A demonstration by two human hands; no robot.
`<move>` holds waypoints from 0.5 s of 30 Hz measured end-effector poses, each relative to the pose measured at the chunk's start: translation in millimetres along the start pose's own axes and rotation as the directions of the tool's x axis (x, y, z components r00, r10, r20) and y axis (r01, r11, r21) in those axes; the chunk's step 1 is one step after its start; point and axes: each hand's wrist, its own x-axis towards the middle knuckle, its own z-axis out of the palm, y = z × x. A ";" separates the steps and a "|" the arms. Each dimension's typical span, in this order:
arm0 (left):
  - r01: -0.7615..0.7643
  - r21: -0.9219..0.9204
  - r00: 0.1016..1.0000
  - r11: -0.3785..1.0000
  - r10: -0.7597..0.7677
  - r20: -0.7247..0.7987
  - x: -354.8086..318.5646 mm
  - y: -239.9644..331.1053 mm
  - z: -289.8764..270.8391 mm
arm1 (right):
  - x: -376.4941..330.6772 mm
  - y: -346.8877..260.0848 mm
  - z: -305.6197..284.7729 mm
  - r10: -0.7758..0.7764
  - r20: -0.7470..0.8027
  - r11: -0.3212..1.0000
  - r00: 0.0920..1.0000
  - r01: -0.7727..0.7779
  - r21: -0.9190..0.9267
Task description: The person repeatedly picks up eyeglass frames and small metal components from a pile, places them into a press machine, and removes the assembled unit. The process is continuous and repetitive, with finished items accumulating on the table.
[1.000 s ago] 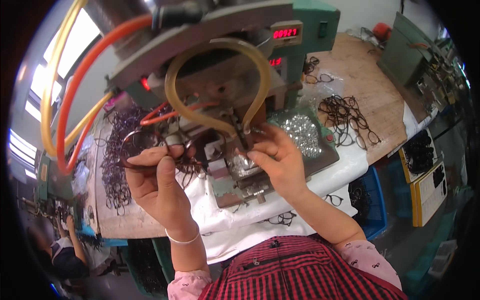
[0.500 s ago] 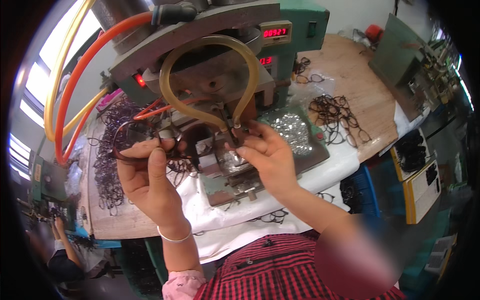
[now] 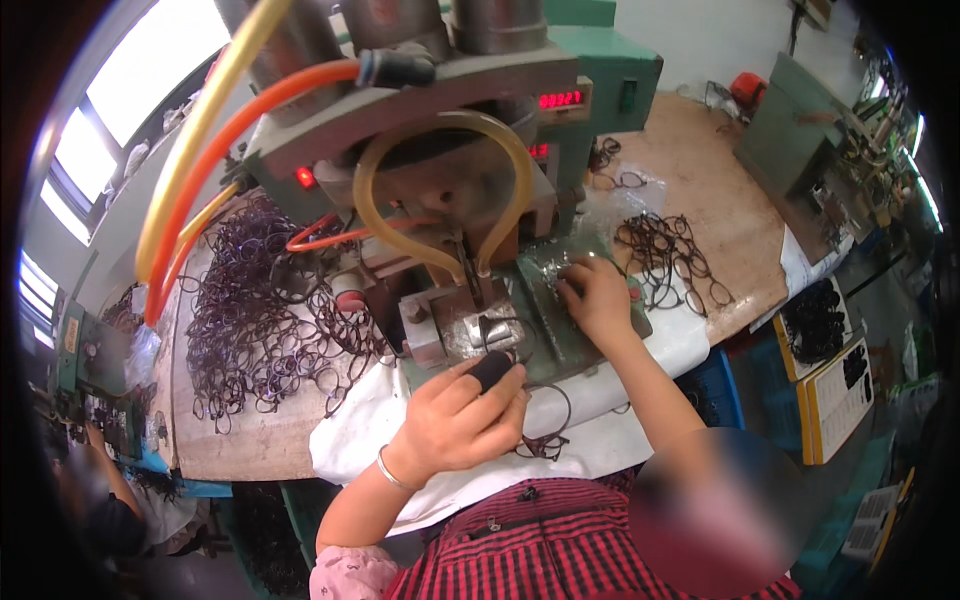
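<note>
Gripping a dark frame (image 3: pixel 545 425), the left hand (image 3: pixel 460 420) stays closed just below the press fixture (image 3: pixel 470 330). Right hand (image 3: pixel 595 295), fingers curled on the foil tray (image 3: pixel 560 262), lies up-right, equally near the fixture.

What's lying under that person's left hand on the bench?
Under the left hand lies white cloth, and a dark wire eyeglass frame pokes out beside the fingers. How much of the frame the hand covers cannot be seen. The thumb wears a black cap.
</note>
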 end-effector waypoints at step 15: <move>0.071 -0.026 0.997 0.997 -0.071 0.031 -10.9 4.3 3.0 | 23.7 -26.6 10.7 -0.043 -0.031 0.999 0.999 0.042 -0.015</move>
